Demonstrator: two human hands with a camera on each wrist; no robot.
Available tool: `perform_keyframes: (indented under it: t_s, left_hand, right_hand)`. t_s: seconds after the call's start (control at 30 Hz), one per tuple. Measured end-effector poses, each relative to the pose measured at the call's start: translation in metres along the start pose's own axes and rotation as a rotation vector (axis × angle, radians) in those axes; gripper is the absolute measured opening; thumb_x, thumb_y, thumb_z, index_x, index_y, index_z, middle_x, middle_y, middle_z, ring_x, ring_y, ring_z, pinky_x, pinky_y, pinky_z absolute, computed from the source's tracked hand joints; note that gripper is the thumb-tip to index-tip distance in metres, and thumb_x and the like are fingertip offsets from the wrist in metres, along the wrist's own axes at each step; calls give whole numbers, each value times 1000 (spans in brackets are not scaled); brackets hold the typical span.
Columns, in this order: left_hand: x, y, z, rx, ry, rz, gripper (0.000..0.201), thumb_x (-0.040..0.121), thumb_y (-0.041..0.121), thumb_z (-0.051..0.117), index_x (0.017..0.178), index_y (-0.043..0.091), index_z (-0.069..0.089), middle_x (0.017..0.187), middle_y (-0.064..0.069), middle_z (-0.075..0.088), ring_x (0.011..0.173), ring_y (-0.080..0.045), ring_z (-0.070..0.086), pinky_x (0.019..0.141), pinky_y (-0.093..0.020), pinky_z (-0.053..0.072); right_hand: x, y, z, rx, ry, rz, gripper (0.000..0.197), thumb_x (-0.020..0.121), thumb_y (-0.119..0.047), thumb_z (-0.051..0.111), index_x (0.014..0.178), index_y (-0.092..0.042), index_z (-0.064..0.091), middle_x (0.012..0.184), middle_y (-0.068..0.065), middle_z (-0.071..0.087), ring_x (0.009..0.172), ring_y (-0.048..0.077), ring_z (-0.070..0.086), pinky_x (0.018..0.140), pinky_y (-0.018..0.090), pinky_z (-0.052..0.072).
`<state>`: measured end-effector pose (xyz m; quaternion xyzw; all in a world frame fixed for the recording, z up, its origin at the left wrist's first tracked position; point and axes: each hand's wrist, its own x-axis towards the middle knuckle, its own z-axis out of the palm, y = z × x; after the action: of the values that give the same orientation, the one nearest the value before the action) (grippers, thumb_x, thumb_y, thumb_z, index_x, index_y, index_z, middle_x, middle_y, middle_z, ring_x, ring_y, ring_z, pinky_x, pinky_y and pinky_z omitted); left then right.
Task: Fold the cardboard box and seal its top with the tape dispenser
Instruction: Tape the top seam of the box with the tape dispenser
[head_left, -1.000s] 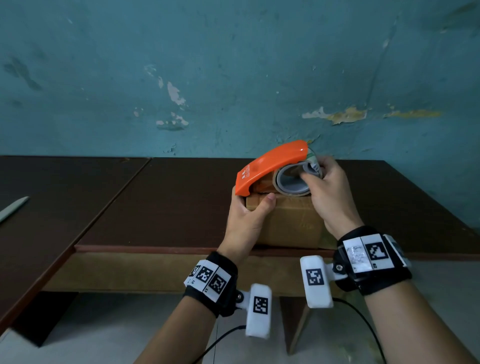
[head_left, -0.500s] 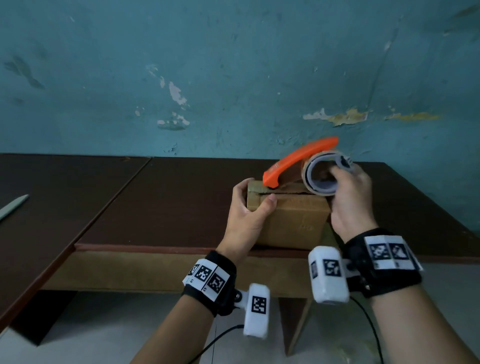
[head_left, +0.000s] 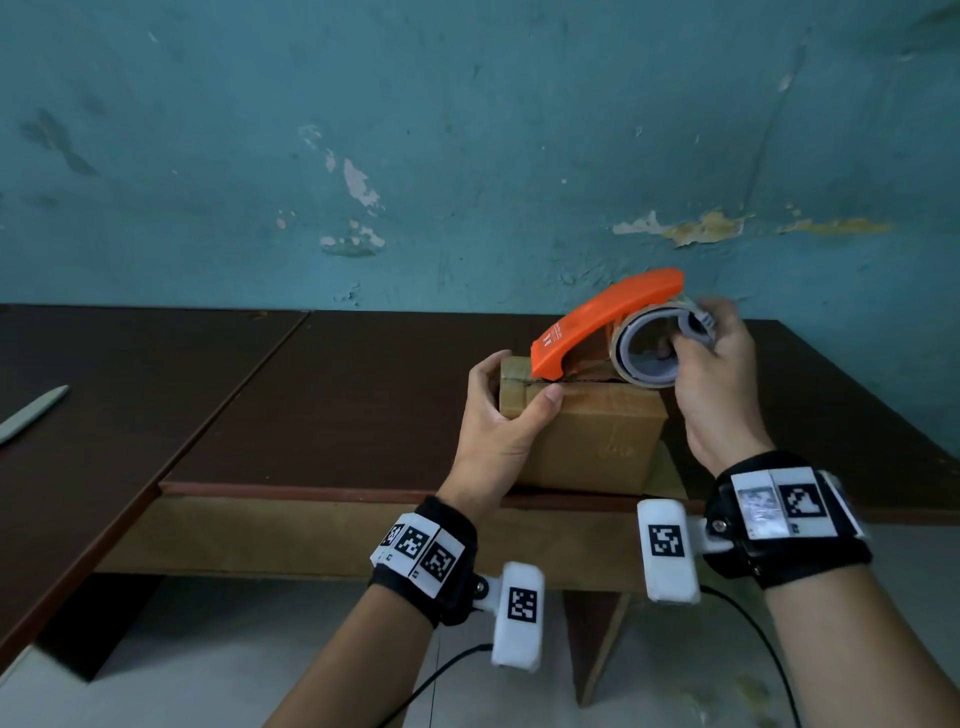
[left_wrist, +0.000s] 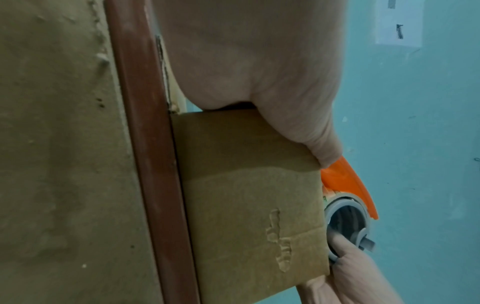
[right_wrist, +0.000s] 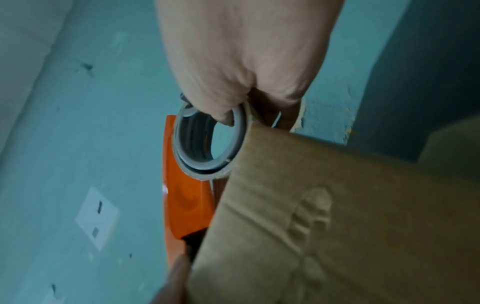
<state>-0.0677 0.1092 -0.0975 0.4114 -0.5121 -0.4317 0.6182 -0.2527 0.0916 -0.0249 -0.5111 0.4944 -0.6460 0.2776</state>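
A small brown cardboard box (head_left: 592, 441) (left_wrist: 249, 205) (right_wrist: 337, 226) stands at the near edge of the dark table (head_left: 363, 395). My left hand (head_left: 498, 415) grips its left top corner, thumb on the near face, fingers curled over the far side. My right hand (head_left: 711, 374) holds the orange tape dispenser (head_left: 602, 322) (left_wrist: 348, 187) (right_wrist: 187, 205) by its grey roll hub (head_left: 649, 353) (right_wrist: 207, 142). The dispenser's front tip rests on the box top near the left end, its rear raised over the right end. A strip of tape seems to run along the top.
A pale flat tool (head_left: 31, 415) lies on a second dark table at the left. The blue wall (head_left: 467, 156) rises right behind the table. Below the table's near edge are a wooden apron (head_left: 260, 535) and a leg (head_left: 597, 634).
My right hand has drawn the dispenser to the right along the box top, then tilted its rear end up. The left hand has kept its hold on the corner.
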Motion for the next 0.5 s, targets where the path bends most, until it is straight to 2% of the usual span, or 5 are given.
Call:
perform_keyframes:
  t_s: [0.13, 0.2, 0.37, 0.43, 0.5]
  left_hand:
    - [-2, 5, -2, 37, -42, 58, 75, 91, 20, 78, 152, 25, 33, 123, 16, 51, 102, 24, 55, 86, -7, 48]
    - [-2, 5, -3, 43, -67, 72, 74, 93, 15, 74, 153, 24, 32, 122, 18, 49, 100, 28, 53, 84, -5, 47]
    - [-3, 5, -7, 31, -83, 54, 74, 91, 25, 76, 151, 36, 35, 140, 6, 46, 128, 9, 46, 89, -7, 48]
    - [-2, 6, -7, 32, -82, 56, 71, 90, 27, 77, 149, 37, 37, 143, 11, 44, 139, 0, 38, 94, -7, 45]
    - [-2, 6, -7, 40, -86, 71, 68, 91, 28, 76, 148, 38, 40, 145, 17, 44, 144, -4, 33, 104, -15, 42]
  right_hand:
    - [-2, -8, -3, -118, -35, -135, 45, 92, 11, 45, 110, -27, 61, 99, -9, 67, 91, 0, 66, 83, 21, 53]
    - [-3, -13, -2, -145, -58, -173, 48, 93, 11, 44, 111, -30, 62, 101, -11, 67, 92, -6, 65, 81, 15, 52]
    - [-5, -20, -5, -247, -140, -237, 55, 97, 10, 44, 125, -35, 57, 108, -22, 63, 97, -17, 62, 81, 5, 51]
    - [-5, -19, -6, -271, -132, -234, 57, 97, 10, 44, 129, -35, 58, 112, -17, 65, 106, -10, 63, 91, 13, 53]
    - [-4, -16, -7, -272, -123, -230, 58, 97, 10, 44, 135, -31, 60, 120, -9, 67, 114, 1, 63, 101, 27, 53]
